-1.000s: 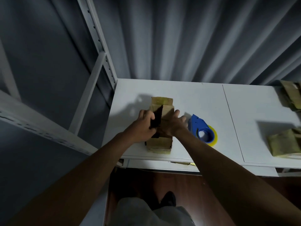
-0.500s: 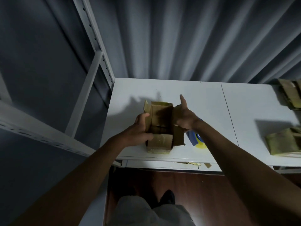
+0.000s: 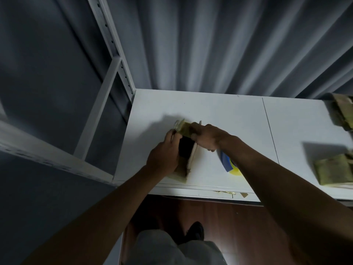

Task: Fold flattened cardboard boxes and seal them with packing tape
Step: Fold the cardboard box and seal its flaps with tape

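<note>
A small brown cardboard box (image 3: 184, 129) stands on the white table (image 3: 219, 115) near its front left corner, its dark opening facing up between my hands. My left hand (image 3: 164, 155) grips the box's left wall, fingers curled over the top edge. My right hand (image 3: 207, 136) curls over the box's far right top edge and the flap there. A pale side flap (image 3: 192, 157) hangs out on the right. A blue tape dispenser (image 3: 226, 161) with a yellow tape roll (image 3: 236, 170) lies just right of the box, partly hidden by my right forearm.
Flattened and folded cardboard pieces lie on the table at the right: one stack (image 3: 332, 172) near the front, another (image 3: 343, 113) at the back edge. A white metal shelf frame (image 3: 107, 96) rises left of the table. Grey curtains hang behind. My legs are below.
The box was spread open with its flaps out half a second ago; now both hands have closed in on its top edges and the right hand has come down onto the far right corner.
</note>
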